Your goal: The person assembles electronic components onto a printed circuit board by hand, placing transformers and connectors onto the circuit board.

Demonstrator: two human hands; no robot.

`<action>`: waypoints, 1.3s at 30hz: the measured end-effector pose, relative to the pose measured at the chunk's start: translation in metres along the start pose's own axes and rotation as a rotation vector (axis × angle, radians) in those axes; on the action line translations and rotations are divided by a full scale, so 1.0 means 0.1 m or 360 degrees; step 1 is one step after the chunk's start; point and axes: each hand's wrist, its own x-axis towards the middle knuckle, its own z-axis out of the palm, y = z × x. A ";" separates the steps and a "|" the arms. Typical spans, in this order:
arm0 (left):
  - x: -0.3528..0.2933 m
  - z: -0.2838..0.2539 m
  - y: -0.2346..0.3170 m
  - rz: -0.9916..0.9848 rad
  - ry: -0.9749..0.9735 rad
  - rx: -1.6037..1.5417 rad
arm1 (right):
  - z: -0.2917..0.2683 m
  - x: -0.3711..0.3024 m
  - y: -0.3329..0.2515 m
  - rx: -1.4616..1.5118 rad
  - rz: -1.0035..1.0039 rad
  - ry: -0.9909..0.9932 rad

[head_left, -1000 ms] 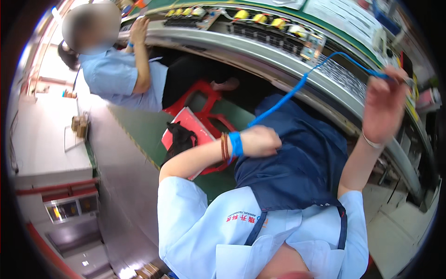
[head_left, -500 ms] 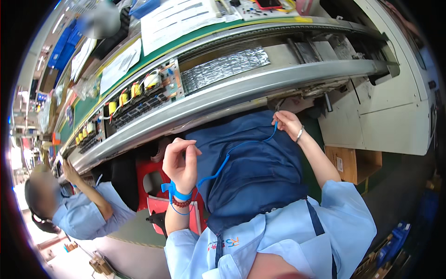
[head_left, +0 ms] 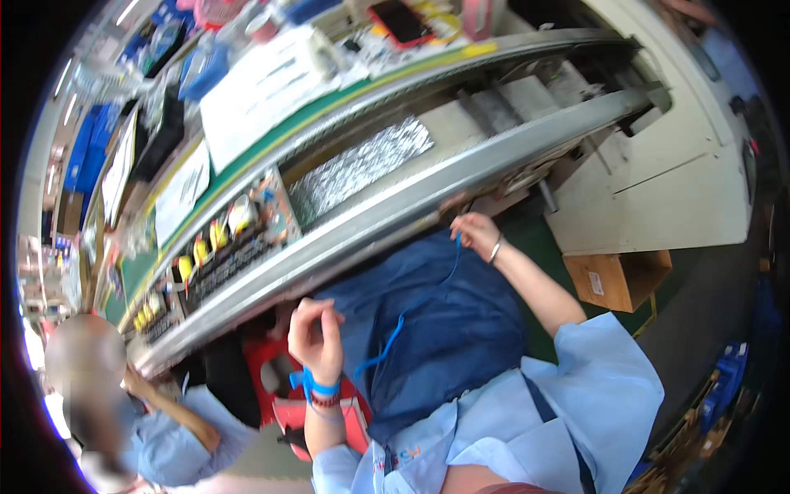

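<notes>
My left hand point(head_left: 316, 336) is raised in front of my dark blue clothing, its fingers curled in with nothing visible in them. A blue wrist strap point(head_left: 319, 385) and a dark red bead bracelet point(head_left: 326, 401) go round that wrist. From the strap a blue cord point(head_left: 393, 337) runs across my lap. Its far end is pinched in the fingers of my right hand point(head_left: 477, 234), just under the metal rail point(head_left: 461, 175) of the conveyor. A thin bracelet circles my right wrist. What the cord's tip looks like is hidden by my fingers.
Circuit boards with yellow parts point(head_left: 220, 235) and a silvery foil sheet point(head_left: 362, 165) sit on the conveyor. Beyond are papers point(head_left: 262, 90) and a phone point(head_left: 401, 22). A machine cabinet point(head_left: 650, 177) and cardboard box point(head_left: 613, 280) stand right; a co-worker point(head_left: 181, 436) sits left.
My view has turned and shifted. The right hand, still pinching the cord, has come closer to the rail's underside. My left hand stays raised and curled.
</notes>
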 end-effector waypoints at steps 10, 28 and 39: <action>0.21 0.29 0.03 0.0114 -0.0231 -0.0082 | -0.01 -0.06 -0.06 -0.0108 0.0139 0.0023; 0.10 1.30 -0.02 0.0843 -0.1393 0.0063 | -0.35 -1.11 -0.19 -0.0463 -0.0018 0.0243; 0.08 1.58 0.12 0.1611 -0.1710 0.0921 | 0.57 -0.91 -0.51 -0.1523 -0.0609 -0.0366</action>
